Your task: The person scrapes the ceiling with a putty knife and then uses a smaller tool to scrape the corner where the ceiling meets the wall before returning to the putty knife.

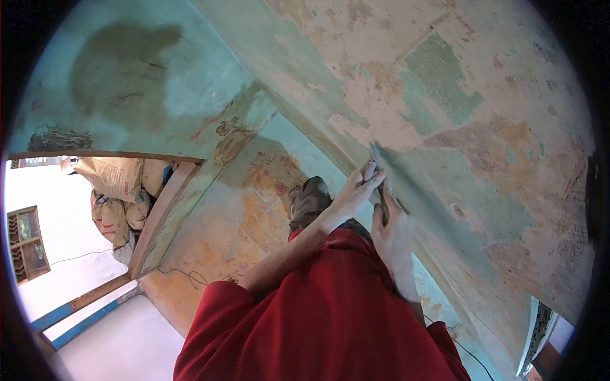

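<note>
Dusty with pale powder, my left hand (357, 193) reaches up toward the wall (445, 171), its fingers wrapped round a small pointed tool (373, 152) whose tip is at the patchy green and beige surface. Just to the right and lower, my right hand (392, 225) is closed around a dark, slim object (383, 202), perhaps a handle; most of it is hidden by the fingers. The two hands are close together. Whether both hold parts of one tool cannot be made out.
A window opening at the left has a wooden frame (162, 219), with filled sacks (111, 181) beyond it. Thin cables (184, 273) run near the sill and at the lower right. Below is a stained surface (222, 216); a dark-clad leg (308, 202) shows.
</note>
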Demonstrator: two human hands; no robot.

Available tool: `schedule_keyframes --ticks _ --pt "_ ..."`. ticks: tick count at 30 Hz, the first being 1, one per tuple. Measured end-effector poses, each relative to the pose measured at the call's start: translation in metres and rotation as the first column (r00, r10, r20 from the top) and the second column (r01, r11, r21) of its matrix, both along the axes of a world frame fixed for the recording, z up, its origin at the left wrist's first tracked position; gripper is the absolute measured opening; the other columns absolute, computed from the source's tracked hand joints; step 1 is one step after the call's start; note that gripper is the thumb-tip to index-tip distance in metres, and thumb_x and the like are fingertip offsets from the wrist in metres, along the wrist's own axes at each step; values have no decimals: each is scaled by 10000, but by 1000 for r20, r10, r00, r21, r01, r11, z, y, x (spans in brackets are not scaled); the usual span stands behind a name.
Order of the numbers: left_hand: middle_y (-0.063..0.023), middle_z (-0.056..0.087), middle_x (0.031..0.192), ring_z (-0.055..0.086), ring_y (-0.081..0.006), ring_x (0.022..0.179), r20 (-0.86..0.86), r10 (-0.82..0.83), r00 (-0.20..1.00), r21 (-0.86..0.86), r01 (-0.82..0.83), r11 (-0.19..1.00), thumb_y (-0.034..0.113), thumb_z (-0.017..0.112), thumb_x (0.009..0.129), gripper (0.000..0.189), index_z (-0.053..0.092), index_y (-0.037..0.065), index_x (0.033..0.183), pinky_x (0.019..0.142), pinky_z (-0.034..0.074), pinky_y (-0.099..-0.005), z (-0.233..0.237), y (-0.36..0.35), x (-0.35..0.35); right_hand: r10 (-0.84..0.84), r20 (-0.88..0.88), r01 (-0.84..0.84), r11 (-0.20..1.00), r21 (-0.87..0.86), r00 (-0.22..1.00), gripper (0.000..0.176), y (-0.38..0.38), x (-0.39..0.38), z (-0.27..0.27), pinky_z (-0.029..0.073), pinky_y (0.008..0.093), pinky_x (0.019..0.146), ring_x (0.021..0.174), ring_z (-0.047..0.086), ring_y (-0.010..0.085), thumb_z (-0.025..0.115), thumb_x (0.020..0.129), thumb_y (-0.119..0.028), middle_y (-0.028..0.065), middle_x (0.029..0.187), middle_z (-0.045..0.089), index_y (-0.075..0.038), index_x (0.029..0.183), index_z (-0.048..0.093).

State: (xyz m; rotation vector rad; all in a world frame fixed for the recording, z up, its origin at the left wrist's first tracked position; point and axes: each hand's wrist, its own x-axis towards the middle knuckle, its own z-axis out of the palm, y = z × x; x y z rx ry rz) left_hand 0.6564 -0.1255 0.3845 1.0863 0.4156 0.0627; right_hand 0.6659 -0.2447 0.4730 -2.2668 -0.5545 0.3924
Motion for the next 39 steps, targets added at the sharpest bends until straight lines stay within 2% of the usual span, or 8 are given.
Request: schedule_keyframes --ticks 9,11,13,23,29,31,34,39 --pt "-46 582 1018 501 -125 1049 -86 -51 995 19 53 998 237 535 969 305 522 -36 1106 941 384 -281 7 3 -1 36 79 -39 999 35 996 487 2 2 -8 465 485 679 751 592 472 522 817 -5 309 820 605 63 1298 483" --pt "-43 569 1015 490 -118 1020 10 -56 998 -25 56 998 240 533 971 314 521 -43 1106 919 387 -281 10 7 0 53 72 -55 998 28 996 489 2 -1 -7 466 483 677 752 594 470 520 814 2 310 823 603 70 1297 481" --pt "-35 560 1012 468 -106 972 -180 -109 978 94 128 987 241 532 973 326 518 -52 1114 889 388 -273 24 4 -3 17 -14 -17 1000 -7 1000 494 -1 -2 7 468 483 677 761 598 465 514 806 12 317 836 598 79 1294 480" --pt "-2 532 924 449 -94 931 -75 -100 992 76 106 992 235 555 962 295 544 -46 1051 841 392 -261 -3 6 -1 -1 -31 1 1000 -9 1000 488 -1 -1 -4 471 474 688 780 597 466 515 803 7 324 848 596 85 1284 487" --pt "-26 563 960 495 -116 963 -68 43 997 155 -32 987 216 541 966 284 533 -49 1068 907 390 -267 17 2 -1 29 168 -53 989 136 985 512 1 0 -10 469 476 701 764 599 459 520 800 15 329 879 602 63 1308 477" --pt "-33 563 998 488 -107 1000 -164 -98 982 25 103 994 204 547 962 287 536 -45 1104 928 386 -265 1 11 2 6 -120 -19 994 -109 993 519 7 2 -9 463 483 706 764 597 460 516 797 26 336 897 598 58 1313 474" --pt "-11 556 966 490 -100 945 -10 -53 999 -7 52 999 206 550 961 264 544 -30 1079 882 400 -262 -2 8 -1 6 -9 -6 1000 -25 1000 516 6 -3 -1 460 485 700 764 594 464 514 800 21 340 893 592 58 1313 473" --pt "-13 546 929 482 -98 931 -57 -109 992 87 114 990 231 546 965 291 537 -38 1074 859 401 -257 9 14 0 -26 -44 25 1000 -19 999 533 7 -3 3 459 490 689 755 593 466 517 797 19 329 857 595 52 1325 460"
